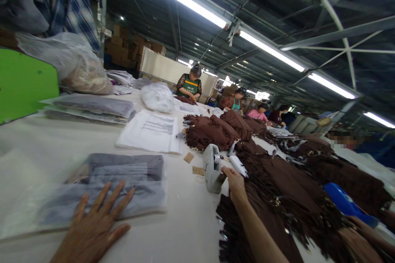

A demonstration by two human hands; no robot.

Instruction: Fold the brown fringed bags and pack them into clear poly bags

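My left hand [98, 222] lies flat with spread fingers on a clear plastic bag [154, 197] that holds a folded dark grey garment [126, 164]. The bag's loose end spreads out to the left. My right hand [235, 183] reaches across to a grey tape dispenser [212, 172], thumb and finger pinched together at its near right side. Whatever is between those fingertips is too small to make out. Beside the dispenser lie small brown cardboard tags [189, 157] and a white item [238, 165]. Brown fringed garments [259, 213] lie under and beside my right forearm.
More bagged garments [92, 107] are stacked at left, near a green panel [24, 84]. Printed white bags [151, 131] and a bundled plastic bag [158, 98] sit farther back. Co-workers [189, 86] stand along the table; another person's hands [359, 240] and a blue object [348, 203] are at right.
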